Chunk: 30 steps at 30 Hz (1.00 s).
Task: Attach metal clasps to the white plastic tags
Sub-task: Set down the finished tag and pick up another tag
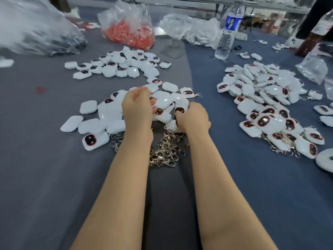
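Observation:
White plastic tags (pixel 100 114) with dark oval windows lie scattered in front of me on the grey cloth. A heap of metal clasps (pixel 165 150) lies between my forearms. My right hand (pixel 193 118) curls its fingers round a white tag (pixel 172 126) just above the clasp heap. My left hand (pixel 137 107) hovers over the tags with fingers curled; what it holds is hidden. One tag with a clasp on it (pixel 188 92) lies beyond my hands.
Another tag pile (pixel 117 64) lies farther back. Tags with clasps attached (pixel 266 109) are heaped at the right. A bag of red pieces (pixel 128 33), a water bottle (pixel 228 31) and clear plastic bags (pixel 189 27) stand at the back.

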Each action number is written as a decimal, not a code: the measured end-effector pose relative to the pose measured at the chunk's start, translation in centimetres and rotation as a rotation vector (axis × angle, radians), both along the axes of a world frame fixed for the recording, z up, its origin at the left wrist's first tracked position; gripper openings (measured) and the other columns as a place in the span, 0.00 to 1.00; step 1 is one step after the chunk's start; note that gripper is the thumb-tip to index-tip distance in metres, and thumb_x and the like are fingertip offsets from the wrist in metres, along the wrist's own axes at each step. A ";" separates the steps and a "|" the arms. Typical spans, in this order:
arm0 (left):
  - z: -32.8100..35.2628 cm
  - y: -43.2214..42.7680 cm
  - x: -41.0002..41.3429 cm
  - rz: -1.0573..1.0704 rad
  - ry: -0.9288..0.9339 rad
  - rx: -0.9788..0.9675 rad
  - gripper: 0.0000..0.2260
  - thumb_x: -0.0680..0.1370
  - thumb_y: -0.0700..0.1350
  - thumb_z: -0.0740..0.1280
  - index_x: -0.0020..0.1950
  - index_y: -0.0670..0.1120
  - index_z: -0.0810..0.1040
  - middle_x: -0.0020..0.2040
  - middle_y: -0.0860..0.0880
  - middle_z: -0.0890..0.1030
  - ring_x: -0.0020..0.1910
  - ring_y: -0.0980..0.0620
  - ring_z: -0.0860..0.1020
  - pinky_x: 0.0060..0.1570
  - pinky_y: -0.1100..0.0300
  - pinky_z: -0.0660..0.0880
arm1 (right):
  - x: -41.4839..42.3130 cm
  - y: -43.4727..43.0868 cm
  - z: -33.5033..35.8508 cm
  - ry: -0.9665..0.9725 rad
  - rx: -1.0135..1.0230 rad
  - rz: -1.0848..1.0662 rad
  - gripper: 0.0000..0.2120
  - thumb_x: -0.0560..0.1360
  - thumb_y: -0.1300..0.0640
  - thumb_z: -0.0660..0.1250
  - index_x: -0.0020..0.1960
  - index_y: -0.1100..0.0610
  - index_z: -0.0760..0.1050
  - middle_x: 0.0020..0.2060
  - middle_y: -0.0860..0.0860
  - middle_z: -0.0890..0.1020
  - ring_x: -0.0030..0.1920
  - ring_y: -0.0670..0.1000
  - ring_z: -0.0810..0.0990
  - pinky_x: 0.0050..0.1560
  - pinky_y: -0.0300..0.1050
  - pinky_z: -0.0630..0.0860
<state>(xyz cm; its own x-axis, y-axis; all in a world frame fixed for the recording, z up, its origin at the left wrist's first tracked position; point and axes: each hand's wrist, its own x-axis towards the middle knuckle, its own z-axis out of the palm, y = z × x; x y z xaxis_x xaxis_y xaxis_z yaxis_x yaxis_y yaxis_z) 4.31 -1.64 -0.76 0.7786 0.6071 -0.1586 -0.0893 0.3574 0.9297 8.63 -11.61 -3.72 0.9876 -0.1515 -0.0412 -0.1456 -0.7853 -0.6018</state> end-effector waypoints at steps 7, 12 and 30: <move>-1.2 0.1 -1.1 -0.209 -0.025 0.200 0.06 0.76 0.46 0.67 0.52 0.48 0.79 0.45 0.52 0.81 0.46 0.56 0.80 0.52 0.58 0.78 | -2.6 -0.5 1.5 -0.174 0.721 0.099 0.10 0.75 0.54 0.68 0.45 0.60 0.74 0.28 0.47 0.75 0.28 0.44 0.72 0.27 0.31 0.66; -1.4 0.0 -1.2 -0.178 -0.025 0.269 0.09 0.75 0.42 0.69 0.53 0.50 0.76 0.41 0.54 0.77 0.41 0.56 0.79 0.48 0.57 0.79 | -3.9 1.1 2.0 -0.058 0.749 0.288 0.14 0.74 0.54 0.70 0.56 0.54 0.68 0.39 0.51 0.83 0.43 0.50 0.84 0.50 0.48 0.80; -1.3 0.1 -1.5 -0.121 -0.082 -0.042 0.11 0.77 0.33 0.61 0.54 0.45 0.76 0.54 0.44 0.75 0.45 0.48 0.84 0.38 0.64 0.79 | -4.2 -0.8 1.8 0.013 0.022 0.405 0.04 0.75 0.52 0.68 0.44 0.52 0.79 0.41 0.51 0.82 0.45 0.53 0.79 0.43 0.44 0.75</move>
